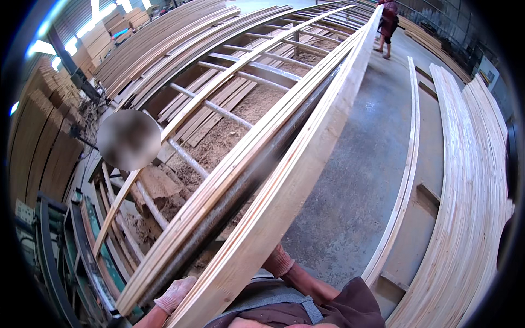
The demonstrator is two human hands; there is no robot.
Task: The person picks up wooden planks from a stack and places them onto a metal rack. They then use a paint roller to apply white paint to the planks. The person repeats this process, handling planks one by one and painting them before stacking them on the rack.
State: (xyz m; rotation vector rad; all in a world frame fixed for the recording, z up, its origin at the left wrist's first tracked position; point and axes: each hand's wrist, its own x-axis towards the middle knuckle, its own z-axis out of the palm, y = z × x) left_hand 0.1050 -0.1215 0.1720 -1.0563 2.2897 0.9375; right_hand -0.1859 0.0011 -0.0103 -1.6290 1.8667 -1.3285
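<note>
One bundle of long, pale, flat-sawn wooden boards point(284, 208), too tightly layered to count, slants from the lower middle up to the top right. Of two hands in pinkish-white knit gloves, the left hand point(176, 293) touches its left edge near the close end; the right hand point(279, 261) is partly hidden at the opposite side. Finger closure cannot be told for either. Just left, a second stack of narrow pale planks point(219, 197) runs alongside one single pale board point(180, 119) crossing grey metal roller tubes point(188, 158). One co-worker point(388, 24) stands by the bundle's far end. Markings on one small pale box point(24, 212) are too small to read.
</note>
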